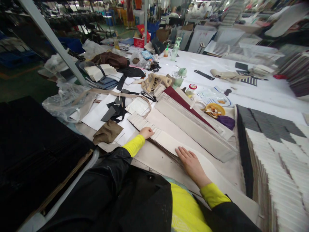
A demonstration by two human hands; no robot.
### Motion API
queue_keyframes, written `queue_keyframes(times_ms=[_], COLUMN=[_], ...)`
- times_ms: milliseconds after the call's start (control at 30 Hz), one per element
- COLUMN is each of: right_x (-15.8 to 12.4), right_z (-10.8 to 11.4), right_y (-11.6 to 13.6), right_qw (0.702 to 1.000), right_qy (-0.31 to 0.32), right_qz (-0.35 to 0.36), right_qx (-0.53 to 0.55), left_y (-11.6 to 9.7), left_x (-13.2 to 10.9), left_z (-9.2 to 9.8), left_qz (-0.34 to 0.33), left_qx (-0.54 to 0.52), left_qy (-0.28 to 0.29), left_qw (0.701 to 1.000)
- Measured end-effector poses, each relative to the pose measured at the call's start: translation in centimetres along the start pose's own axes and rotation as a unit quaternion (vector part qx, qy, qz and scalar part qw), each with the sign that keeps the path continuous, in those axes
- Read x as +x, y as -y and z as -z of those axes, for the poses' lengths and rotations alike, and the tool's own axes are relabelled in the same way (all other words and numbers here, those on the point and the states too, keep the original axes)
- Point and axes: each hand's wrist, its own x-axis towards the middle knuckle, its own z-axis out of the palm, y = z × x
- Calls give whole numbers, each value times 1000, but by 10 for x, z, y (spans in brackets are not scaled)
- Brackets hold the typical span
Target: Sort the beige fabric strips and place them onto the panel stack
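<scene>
A long stack of cream strips [166, 139] lies at an angle in front of me, its far left end fanned into several steps. My left hand [146, 132] is at that fanned part, thumb and fingers closed together on a strip's edge; the fingertips are partly hidden. Flat on top of the same stack rests my right hand [191, 162], fingers stretched out and slightly apart. Behind it, parallel, sits a second stack of long pale strips [193, 127], with a dark red strip [190, 109] along its far side.
On the right stands a tall pile of grey and white pieces [277, 161]. A yellow bowl of scraps [214, 110] and a purple cloth [226, 122] lie beyond the strips. Brown cloth [107, 132] and black straps [117, 108] are left. A metal post [55, 42] rises at the left.
</scene>
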Motion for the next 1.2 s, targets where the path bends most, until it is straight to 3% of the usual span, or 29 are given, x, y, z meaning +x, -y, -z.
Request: queue_keyframes(times_ms=[267, 467, 767, 1200], right_x=[5, 5, 4, 5], right_z=[-7, -14, -17, -17], right_y=[7, 9, 9, 9], right_qw=[1000, 1000, 1000, 1000], right_qy=[5, 15, 6, 9], right_qz=[-3, -13, -17, -19], right_qx=[-3, 6, 17, 14], left_y=[0, -3, -2, 2], left_x=[-6, -6, 11, 7], left_z=[0, 5, 25, 23], left_qz=[3, -18, 46, 34], left_qx=[16, 87, 104, 62], left_qy=[-41, -79, 41, 8], left_qw=[999, 993, 993, 997])
